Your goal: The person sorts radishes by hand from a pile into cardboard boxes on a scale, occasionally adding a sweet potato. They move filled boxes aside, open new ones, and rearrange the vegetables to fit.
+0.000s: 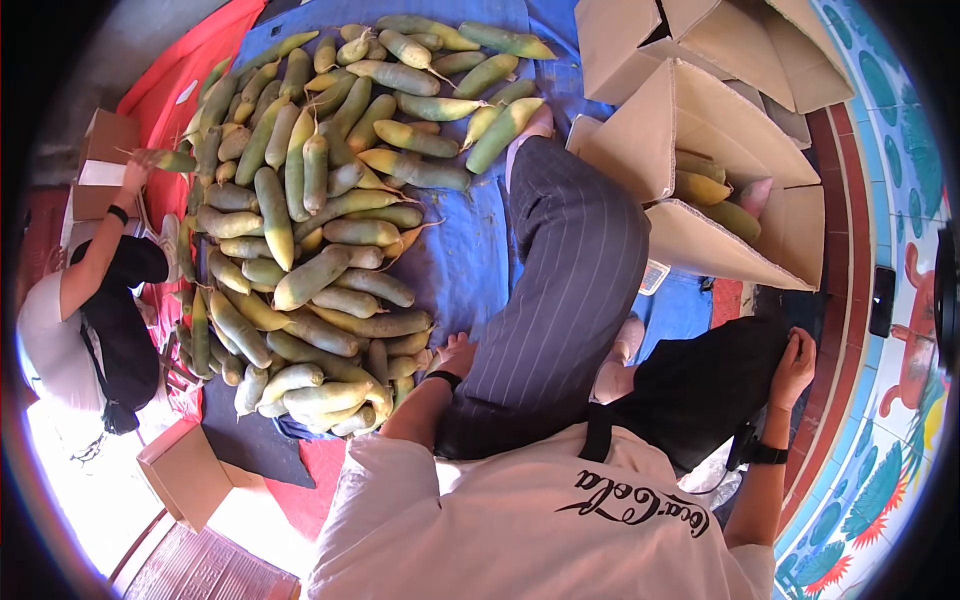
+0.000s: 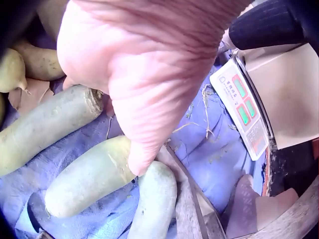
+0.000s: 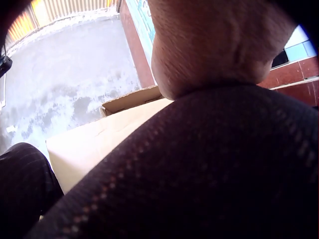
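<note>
My left hand (image 1: 457,355) is low at the near right edge of a big pile of green radishes (image 1: 320,270). In the left wrist view the same hand (image 2: 139,69) is over several radishes, its thumb reaching down to the end of a pale green radish (image 2: 87,174). Just beyond the fingers, mostly hidden by the palm, is the cut end of another radish (image 2: 55,122). The right hand (image 1: 795,368) rests at the black-clad knee (image 1: 725,385), fingers loosely bent and holding nothing. In the right wrist view that hand (image 3: 214,50) lies against dark trouser cloth.
An open cardboard box (image 1: 735,235) with several radishes stands at right, more boxes (image 1: 700,40) behind it. A digital scale (image 2: 244,107) lies beside the blue sheet (image 1: 450,250). At left, another person (image 1: 90,300) holds a radish (image 1: 175,160).
</note>
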The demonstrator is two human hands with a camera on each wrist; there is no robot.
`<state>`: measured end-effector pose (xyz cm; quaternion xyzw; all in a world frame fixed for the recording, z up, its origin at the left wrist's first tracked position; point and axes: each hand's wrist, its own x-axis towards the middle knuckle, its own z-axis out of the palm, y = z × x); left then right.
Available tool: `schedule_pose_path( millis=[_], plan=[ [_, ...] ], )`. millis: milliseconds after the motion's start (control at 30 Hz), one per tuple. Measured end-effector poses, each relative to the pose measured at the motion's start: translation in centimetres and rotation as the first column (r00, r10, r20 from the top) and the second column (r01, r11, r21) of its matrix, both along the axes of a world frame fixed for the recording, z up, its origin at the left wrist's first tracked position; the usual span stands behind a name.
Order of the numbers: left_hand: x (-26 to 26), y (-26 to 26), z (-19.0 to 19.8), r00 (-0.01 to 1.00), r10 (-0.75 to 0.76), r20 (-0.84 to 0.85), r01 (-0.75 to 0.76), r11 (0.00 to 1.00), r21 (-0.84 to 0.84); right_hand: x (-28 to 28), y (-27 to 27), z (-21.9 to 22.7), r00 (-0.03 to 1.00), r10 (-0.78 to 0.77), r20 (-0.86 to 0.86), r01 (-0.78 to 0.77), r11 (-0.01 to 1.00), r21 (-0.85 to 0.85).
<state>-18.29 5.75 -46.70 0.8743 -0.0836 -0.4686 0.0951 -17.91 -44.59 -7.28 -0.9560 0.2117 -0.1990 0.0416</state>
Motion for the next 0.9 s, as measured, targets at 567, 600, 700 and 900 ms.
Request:
schedule_pose_path(
  millis=[567,600,700,900],
  plan=[
    [2.4,0.8,6.0,0.989,0.098,-0.111,-0.093,0.994,0.053,0.7,0.1,-0.1,0.999,-0.002,-0.032,0.004,0.999,0.036],
    [3.9,0.1,9.4,0.963,0.224,-0.15,-0.202,0.968,0.149,0.8,0.2,0.0,1.0,-0.002,-0.029,0.004,0.999,0.04],
    [5.1,1.5,11.2,0.965,0.129,-0.228,-0.087,0.979,0.183,0.8,0.3,-0.1,1.0,0.026,-0.007,-0.026,1.0,0.012],
    [2.7,4.4,7.5,0.987,-0.061,-0.148,0.066,0.997,0.029,0.1,0.2,-0.1,0.999,0.021,0.027,-0.022,0.999,0.036]
  ],
)
